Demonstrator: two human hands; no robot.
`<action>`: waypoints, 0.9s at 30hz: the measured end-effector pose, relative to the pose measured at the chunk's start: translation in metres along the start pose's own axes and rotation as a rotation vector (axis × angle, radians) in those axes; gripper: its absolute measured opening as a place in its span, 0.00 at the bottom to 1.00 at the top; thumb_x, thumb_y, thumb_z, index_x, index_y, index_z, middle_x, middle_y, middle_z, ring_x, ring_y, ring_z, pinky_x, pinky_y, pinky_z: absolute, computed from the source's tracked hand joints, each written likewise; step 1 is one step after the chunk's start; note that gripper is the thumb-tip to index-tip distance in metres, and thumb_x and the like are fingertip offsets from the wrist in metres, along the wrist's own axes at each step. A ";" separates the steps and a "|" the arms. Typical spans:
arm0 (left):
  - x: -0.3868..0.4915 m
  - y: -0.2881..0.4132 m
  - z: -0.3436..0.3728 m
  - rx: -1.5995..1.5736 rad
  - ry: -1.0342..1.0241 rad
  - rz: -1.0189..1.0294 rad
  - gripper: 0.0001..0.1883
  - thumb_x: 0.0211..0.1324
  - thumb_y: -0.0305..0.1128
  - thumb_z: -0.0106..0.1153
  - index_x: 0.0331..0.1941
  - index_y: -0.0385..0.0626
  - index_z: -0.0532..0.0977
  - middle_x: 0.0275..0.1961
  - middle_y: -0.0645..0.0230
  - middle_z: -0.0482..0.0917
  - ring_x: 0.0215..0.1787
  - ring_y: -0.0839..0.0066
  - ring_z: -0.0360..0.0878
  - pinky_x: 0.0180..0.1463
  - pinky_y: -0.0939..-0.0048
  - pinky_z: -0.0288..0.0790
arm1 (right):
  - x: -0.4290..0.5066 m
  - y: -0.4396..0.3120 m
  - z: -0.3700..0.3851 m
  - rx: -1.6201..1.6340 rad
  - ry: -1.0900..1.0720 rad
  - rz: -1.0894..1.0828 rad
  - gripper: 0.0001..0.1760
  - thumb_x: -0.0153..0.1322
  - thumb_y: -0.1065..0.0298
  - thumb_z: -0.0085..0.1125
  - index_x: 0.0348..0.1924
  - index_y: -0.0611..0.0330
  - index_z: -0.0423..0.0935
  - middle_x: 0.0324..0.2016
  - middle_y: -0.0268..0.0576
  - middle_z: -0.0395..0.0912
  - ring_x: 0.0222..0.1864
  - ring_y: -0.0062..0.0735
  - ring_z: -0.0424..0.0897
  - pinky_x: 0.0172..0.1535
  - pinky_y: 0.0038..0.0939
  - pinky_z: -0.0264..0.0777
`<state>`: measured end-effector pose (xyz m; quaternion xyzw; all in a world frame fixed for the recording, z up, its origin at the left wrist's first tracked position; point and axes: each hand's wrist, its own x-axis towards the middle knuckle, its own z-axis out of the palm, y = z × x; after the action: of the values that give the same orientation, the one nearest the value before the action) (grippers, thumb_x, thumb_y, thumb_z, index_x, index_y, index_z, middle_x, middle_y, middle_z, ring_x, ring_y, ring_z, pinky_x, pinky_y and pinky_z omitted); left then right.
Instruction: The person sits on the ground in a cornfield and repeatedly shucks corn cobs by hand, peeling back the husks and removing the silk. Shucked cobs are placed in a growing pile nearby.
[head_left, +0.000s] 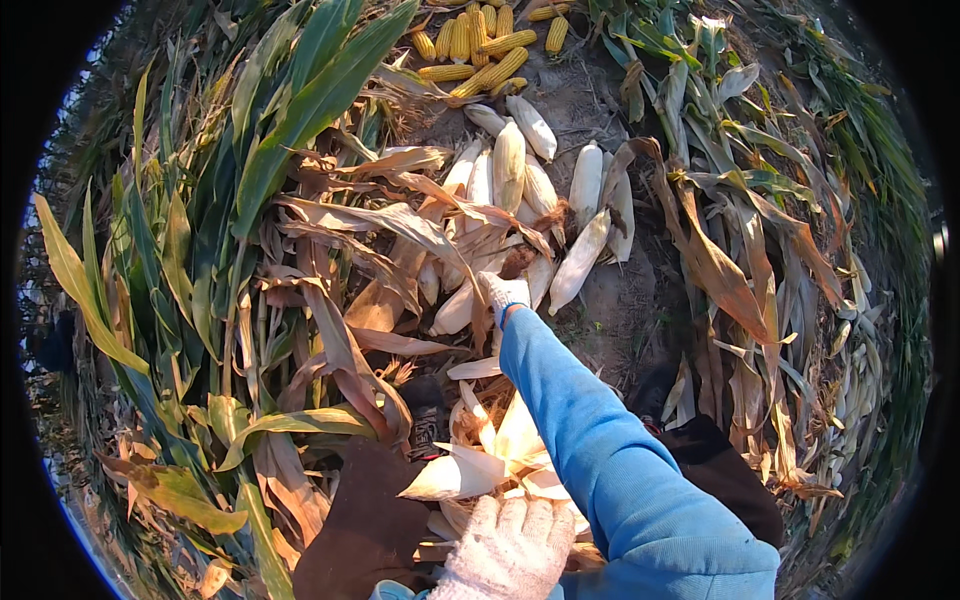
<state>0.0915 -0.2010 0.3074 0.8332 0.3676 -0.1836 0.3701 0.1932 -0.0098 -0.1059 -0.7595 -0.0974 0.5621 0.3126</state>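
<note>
My right hand, in a white knit glove, reaches into a pile of corn ears in pale husks. It touches the pile beside a tuft of brown corn silk; its fingertips are hidden, so a grip cannot be made out. Low in the view, my left hand wears a soiled white glove. Its back faces up, and its fingers stretch flat over loose, peeled corn husks between my legs. Nothing shows in it. Dry brown leaves partly cover the pile's left side.
Husked yellow corn ears lie on the soil beyond the pile. Cut corn stalks with green leaves crowd the left, and drier stalks line the right. My shoe stands left of the husks. More pale husks lie far right.
</note>
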 end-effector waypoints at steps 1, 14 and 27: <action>-0.003 0.001 0.002 -0.011 -0.015 -0.018 0.11 0.58 0.33 0.59 0.44 0.46 0.77 0.41 0.66 0.80 0.43 0.66 0.80 0.42 0.60 0.73 | -0.020 0.007 -0.012 0.021 0.119 -0.163 0.34 0.62 0.58 0.77 0.57 0.65 0.76 0.46 0.45 0.82 0.44 0.34 0.81 0.49 0.37 0.75; 0.031 0.008 0.044 -0.781 0.350 -0.163 0.37 0.55 0.51 0.69 0.62 0.38 0.71 0.56 0.48 0.81 0.57 0.57 0.82 0.60 0.59 0.75 | -0.364 -0.034 -0.247 -0.059 -0.334 -0.713 0.33 0.69 0.55 0.69 0.60 0.65 0.70 0.50 0.47 0.79 0.52 0.35 0.77 0.58 0.35 0.71; 0.016 0.042 0.064 -1.522 0.230 0.010 0.37 0.61 0.60 0.62 0.57 0.35 0.74 0.44 0.58 0.83 0.43 0.69 0.83 0.49 0.67 0.77 | -0.406 -0.052 -0.248 0.597 -0.263 -0.633 0.13 0.75 0.66 0.60 0.48 0.65 0.81 0.41 0.40 0.83 0.39 0.26 0.80 0.45 0.28 0.75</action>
<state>0.1313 -0.2604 0.2767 0.3645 0.4250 0.2096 0.8016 0.2890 -0.2625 0.2893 -0.4910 -0.1972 0.5339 0.6595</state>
